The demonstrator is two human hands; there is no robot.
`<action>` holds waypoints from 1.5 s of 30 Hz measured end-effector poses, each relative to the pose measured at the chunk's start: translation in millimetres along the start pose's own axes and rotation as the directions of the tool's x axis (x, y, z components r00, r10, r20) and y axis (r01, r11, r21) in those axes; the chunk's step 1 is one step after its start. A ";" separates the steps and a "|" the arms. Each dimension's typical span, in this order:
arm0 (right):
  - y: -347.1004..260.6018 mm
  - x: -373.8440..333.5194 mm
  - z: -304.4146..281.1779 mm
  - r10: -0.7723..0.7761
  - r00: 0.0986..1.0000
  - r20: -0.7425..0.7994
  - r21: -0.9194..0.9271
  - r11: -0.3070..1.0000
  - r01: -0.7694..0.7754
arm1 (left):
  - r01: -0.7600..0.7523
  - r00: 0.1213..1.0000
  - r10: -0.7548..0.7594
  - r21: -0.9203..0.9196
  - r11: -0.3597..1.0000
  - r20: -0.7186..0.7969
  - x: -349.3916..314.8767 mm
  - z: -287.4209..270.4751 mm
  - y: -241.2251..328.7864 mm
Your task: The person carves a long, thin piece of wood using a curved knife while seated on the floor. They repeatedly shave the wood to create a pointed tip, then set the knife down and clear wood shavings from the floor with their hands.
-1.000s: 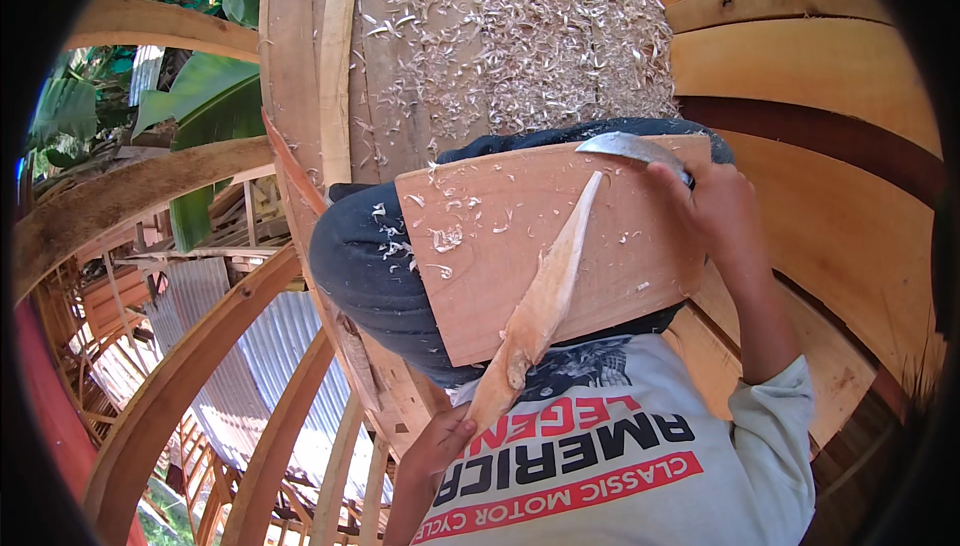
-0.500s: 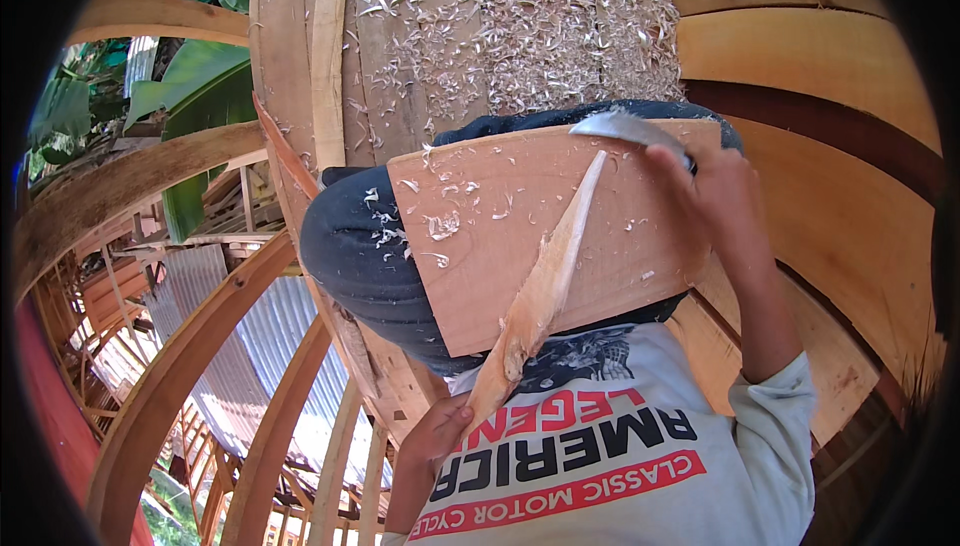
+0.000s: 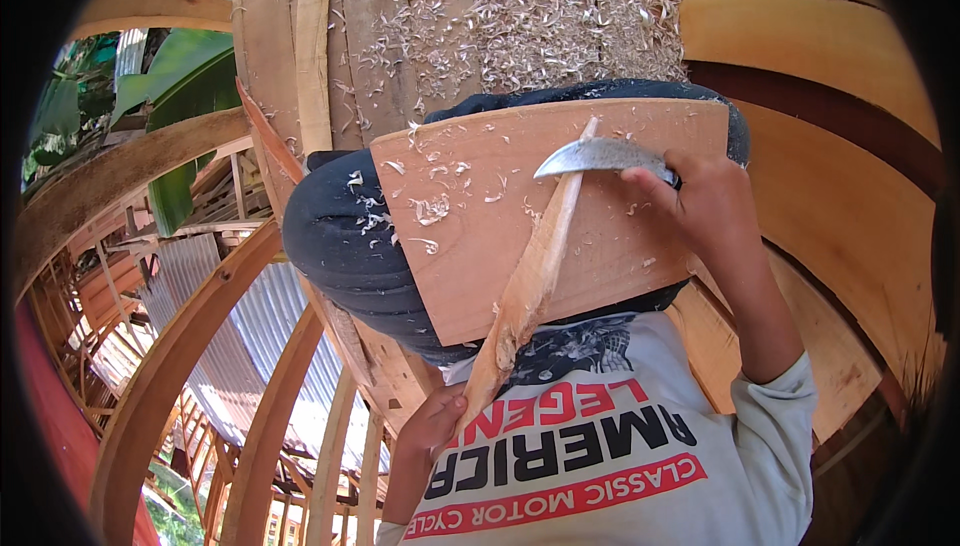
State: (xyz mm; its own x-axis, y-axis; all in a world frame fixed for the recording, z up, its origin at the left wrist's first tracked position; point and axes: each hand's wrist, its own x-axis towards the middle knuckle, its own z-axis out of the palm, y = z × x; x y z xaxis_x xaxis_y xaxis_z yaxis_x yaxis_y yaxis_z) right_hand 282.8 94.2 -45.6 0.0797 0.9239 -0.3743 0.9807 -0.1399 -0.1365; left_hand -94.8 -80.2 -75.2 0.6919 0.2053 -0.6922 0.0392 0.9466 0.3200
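A: In the head view, what does the left hand have?

B: The lower end of a wooden stick, low in the frame and left of centre. The fingers are closed on it, with the thumb on top.

A: And where does the stick run from that grip?

B: Up and to the right, past the printed shirt and across a flat board, narrowing to a pale tip in the upper middle of the frame. Nearly all its length lies beyond the hand.

A: The right hand?

B: Right of centre, curled tightly around the base of a curved blade — the handle is mostly hidden in the fist. The blade points left and crosses over the stick just below its tip; whether the edge bites, I can't tell. The hand itself sits apart from the stick.

A: What's around them?

B: The board lies across dark trousers, mid-frame. Pale shavings dot its left part and thickly cover planks at the top.
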 end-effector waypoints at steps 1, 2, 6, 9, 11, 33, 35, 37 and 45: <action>8.6 7.2 -3.6 0.079 0.996 -0.037 0.040 0.996 -0.078 | -0.018 1.000 0.018 0.004 1.000 -0.005 0.7 -0.1 -5.4; 20.8 17.3 -9.3 0.159 0.985 -0.070 0.082 0.985 -0.153 | -0.015 1.000 0.015 0.008 1.000 -0.013 0.6 0.2 -9.0; 16.9 3.0 -26.4 0.184 0.981 0.055 0.222 0.956 -0.192 | 0.003 1.000 -0.003 0.017 1.000 -0.011 3.3 -7.9 -16.0; -21.8 -28.7 -13.5 -0.087 0.976 0.198 0.125 0.990 0.063 | 0.018 1.000 -0.018 -0.022 1.000 0.021 1.4 -8.8 -16.6; -15.5 -16.7 -6.3 0.005 0.989 0.149 0.162 0.986 -0.029 | 0.016 0.999 -0.014 -0.041 0.999 0.041 5.1 -8.2 -14.6; -23.5 12.4 0.2 -0.071 0.997 0.004 0.038 0.997 0.071 | 0.052 0.976 -0.038 -0.062 0.997 0.216 38.9 -37.7 -32.0; -21.9 18.0 -3.5 -0.075 0.997 -0.023 -0.001 0.997 0.075 | -0.022 0.968 0.044 -0.088 0.996 0.249 46.1 -34.7 -29.8; -21.4 19.4 -3.7 -0.100 0.994 -0.040 -0.036 0.994 0.099 | 0.036 0.958 0.015 -0.173 0.984 0.286 45.9 -32.9 -28.6; -16.1 31.2 3.7 -0.161 0.957 -0.240 -0.073 0.986 0.148 | 0.217 0.918 -0.034 -0.428 0.878 0.395 50.9 -32.5 -31.7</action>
State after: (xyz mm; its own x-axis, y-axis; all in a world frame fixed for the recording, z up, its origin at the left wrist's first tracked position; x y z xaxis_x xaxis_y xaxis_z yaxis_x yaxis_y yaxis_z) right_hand 268.8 124.0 -58.5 -0.0387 0.9925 -0.1163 0.9921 0.0243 -0.1227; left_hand -84.3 -91.6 -141.6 0.9185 0.0579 -0.3912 -0.1239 0.9816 -0.1457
